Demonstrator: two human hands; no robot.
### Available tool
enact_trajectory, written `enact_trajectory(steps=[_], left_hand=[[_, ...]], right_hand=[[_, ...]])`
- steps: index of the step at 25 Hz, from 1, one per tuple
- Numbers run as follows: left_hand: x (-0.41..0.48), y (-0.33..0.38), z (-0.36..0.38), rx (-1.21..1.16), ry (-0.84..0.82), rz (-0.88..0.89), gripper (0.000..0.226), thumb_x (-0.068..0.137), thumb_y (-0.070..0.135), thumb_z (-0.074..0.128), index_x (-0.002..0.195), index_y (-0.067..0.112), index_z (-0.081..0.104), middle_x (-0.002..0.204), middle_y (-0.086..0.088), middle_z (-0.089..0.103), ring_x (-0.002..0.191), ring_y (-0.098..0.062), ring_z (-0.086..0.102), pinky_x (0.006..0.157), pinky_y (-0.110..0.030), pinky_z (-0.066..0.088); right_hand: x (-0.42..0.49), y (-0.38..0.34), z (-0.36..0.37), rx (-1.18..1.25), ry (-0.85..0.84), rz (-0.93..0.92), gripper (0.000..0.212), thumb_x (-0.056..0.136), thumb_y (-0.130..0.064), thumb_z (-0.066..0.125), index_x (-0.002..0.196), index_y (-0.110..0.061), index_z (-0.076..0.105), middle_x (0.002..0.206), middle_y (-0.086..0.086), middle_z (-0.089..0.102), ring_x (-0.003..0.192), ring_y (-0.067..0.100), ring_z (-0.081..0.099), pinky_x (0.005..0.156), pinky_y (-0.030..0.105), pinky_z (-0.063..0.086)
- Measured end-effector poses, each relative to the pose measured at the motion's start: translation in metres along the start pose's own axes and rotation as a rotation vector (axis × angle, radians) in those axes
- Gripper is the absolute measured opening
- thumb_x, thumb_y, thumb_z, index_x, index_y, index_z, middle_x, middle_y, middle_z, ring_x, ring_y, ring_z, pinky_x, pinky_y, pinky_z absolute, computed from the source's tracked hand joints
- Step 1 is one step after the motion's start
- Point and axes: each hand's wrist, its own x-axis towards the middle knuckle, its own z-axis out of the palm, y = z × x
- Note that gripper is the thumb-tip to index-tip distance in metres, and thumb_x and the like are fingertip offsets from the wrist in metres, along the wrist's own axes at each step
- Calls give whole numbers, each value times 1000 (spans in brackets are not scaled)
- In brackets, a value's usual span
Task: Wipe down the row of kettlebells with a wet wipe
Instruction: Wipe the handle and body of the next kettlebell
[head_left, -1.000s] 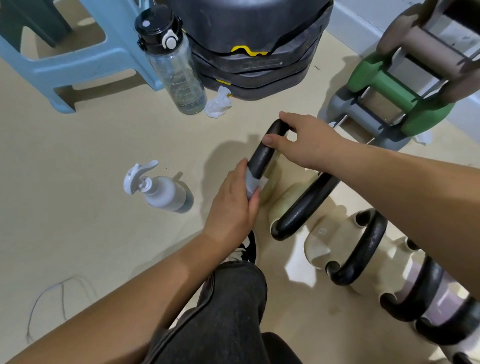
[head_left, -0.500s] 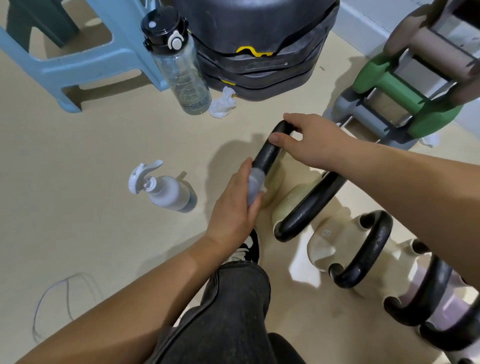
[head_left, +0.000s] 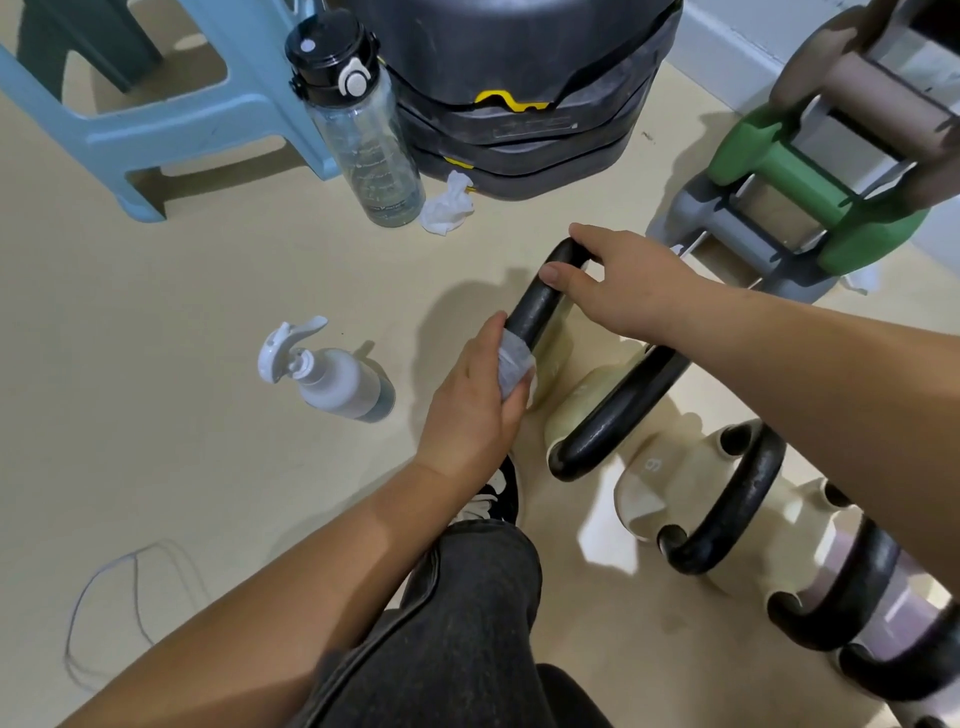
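A row of cream kettlebells with black handles runs from the middle to the lower right. On the farthest kettlebell (head_left: 558, 358), my left hand (head_left: 475, 410) wraps a grey wet wipe (head_left: 514, 361) around the lower part of the black handle (head_left: 537, 304). My right hand (head_left: 631, 288) grips the top bend of that same handle. The second kettlebell (head_left: 618, 410) and a third kettlebell (head_left: 727, 504) stand beside it, and more continue toward the corner, partly hidden by my right forearm.
A white spray bottle (head_left: 332, 376) lies on the beige floor at left. A clear water bottle (head_left: 363, 130), a crumpled tissue (head_left: 447, 208), stacked black weights (head_left: 524, 104) and a blue stool (head_left: 156, 114) stand behind. A dumbbell rack (head_left: 821, 208) is at right. My knee (head_left: 467, 623) is below.
My left hand with the wipe has slid slightly down the handle toward the kettlebell body. My right hand has kept its grip at the top.
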Motion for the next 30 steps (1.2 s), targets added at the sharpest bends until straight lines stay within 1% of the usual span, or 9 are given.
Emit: enact_trajectory(steps=[3,6,9,12,16,20,23,27,30], left_hand=[[20,19,-9,173,-61,2,67,101,35,53,156,14,22,131,-14,59,106,-33,62,86,-41,51],[51,41,-11,399,-153,-29,67,100,33,48,155,11,17,110,-13,64,90,-36,65,70,-41,49],[98,70,-1,456,-227,-63,57,97,19,47,148,6,26,99,-8,59,88,-32,61,60,-34,35],[133,98,4,590,-334,-26,33,93,10,48,126,13,51,95,-2,56,90,-28,59,61,-32,36],[157,115,15,972,-551,79,31,91,9,54,121,14,61,119,-7,60,105,-29,59,72,-35,42],[166,120,28,1105,-662,113,35,92,12,53,125,18,62,107,-3,55,97,-29,56,73,-38,49],[154,112,21,958,-485,128,30,92,11,54,120,16,61,116,-6,62,108,-31,60,72,-35,43],[94,72,-2,423,-176,9,26,99,29,48,120,15,45,95,-5,60,91,-33,61,66,-36,37],[30,41,-17,68,-99,-12,49,103,43,43,148,24,35,132,1,61,113,-17,57,83,-26,40]], right_hand=[[2,2,-3,14,-12,23,59,99,-57,46,145,-19,48,143,5,57,132,27,50,100,33,38],[3,-2,-10,198,-23,70,50,104,-47,37,114,-5,62,118,11,67,110,30,58,84,34,41],[5,3,-15,421,-73,226,51,103,-49,37,121,-13,68,137,7,62,132,26,51,105,35,36],[6,9,-20,643,-56,351,40,99,-53,41,103,-25,70,127,-4,67,121,15,61,108,38,40],[1,23,-24,271,59,316,31,103,-27,37,91,-5,56,94,13,56,85,28,51,82,42,47],[-3,34,-22,200,56,336,37,102,-24,42,94,6,62,84,15,55,75,28,47,68,32,39],[-1,35,-21,200,67,317,39,100,-27,44,105,4,67,101,19,70,89,35,62,79,38,50],[4,25,-17,251,59,308,45,100,-32,42,109,6,64,116,23,70,88,31,60,83,36,50],[3,20,-14,292,64,293,49,102,-36,41,111,8,63,116,24,69,92,31,63,87,37,51]])
